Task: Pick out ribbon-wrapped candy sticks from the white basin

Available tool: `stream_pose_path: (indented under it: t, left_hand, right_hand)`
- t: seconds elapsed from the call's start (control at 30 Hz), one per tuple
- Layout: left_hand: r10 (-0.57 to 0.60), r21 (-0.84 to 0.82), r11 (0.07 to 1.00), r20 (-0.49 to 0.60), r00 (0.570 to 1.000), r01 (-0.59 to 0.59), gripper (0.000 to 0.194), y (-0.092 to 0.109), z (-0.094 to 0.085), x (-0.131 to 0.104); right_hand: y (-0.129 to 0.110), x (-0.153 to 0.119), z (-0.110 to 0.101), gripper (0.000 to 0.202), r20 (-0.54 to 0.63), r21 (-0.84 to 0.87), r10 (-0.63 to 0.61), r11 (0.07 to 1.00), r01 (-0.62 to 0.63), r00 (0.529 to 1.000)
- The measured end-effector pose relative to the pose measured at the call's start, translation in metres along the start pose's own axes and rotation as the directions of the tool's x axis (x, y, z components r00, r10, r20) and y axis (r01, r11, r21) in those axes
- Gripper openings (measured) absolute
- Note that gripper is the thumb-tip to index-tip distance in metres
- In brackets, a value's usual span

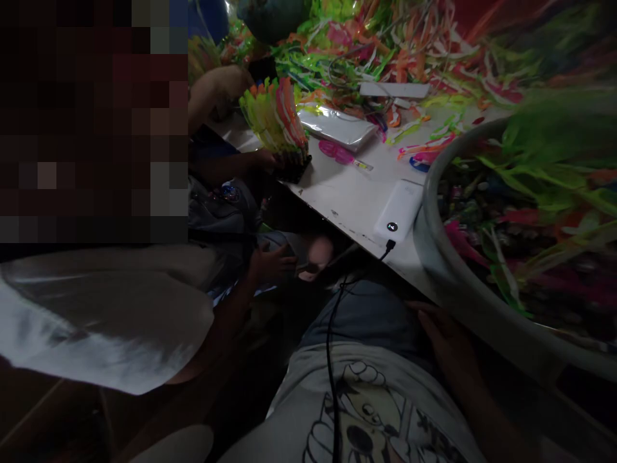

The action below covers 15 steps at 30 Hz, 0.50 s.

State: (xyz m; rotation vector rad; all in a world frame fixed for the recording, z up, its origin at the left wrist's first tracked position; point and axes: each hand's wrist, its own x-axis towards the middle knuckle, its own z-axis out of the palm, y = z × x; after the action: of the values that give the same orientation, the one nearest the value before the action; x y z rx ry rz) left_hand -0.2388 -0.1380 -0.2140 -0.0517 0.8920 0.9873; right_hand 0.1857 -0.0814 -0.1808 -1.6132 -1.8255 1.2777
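Observation:
My right hand [441,328] rests low beside my right thigh, just under the table edge. Its fingers look loosely stretched, with nothing seen in them, though the area is dim. My left hand does not show. A black cable runs up over my cartoon-print shirt [369,411] and plugs into a white power bank [399,209] with a small round display. The power bank lies on the white table [337,199], against a large grey tub [434,193]. Pink glasses-shaped plastic [336,152] and a clear plastic packet [337,125] lie farther back.
Bright plastic strips [409,51] heap across the back. The tub on the right holds strips and small dark items. Close on the left sits a person in a white shirt [106,315], a hand [274,260] low. Beyond, another person's hand holds a strip bundle [277,119].

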Motion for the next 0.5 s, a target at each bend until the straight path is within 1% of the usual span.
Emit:
stream_pose_path:
  t: [0.2, 0.37, 0.5]
  left_hand:
    - [0.014, 0.069, 0.998, -0.051, 0.999, -0.011, 0.059, -0.0006, 0.0002, 0.0020]
    - [0.037, 0.123, 0.992, -0.050, 0.998, -0.031, 0.057, -0.0041, 0.0026, 0.0018]
    - [0.051, 0.216, 0.976, -0.057, 0.997, -0.038, 0.056, -0.0056, 0.0036, 0.0030]
  right_hand:
    - [0.0014, -0.0004, -0.0034, 0.036, 0.007, 0.034, -0.005, 0.999, 0.005, 1.000]
    - [0.0039, -0.0021, -0.0064, 0.037, 0.019, 0.032, 0.016, 0.999, -0.017, 1.000]
    - [0.0062, -0.0011, -0.0044, 0.038, 0.030, 0.099, 0.027, 0.995, -0.030, 0.999]
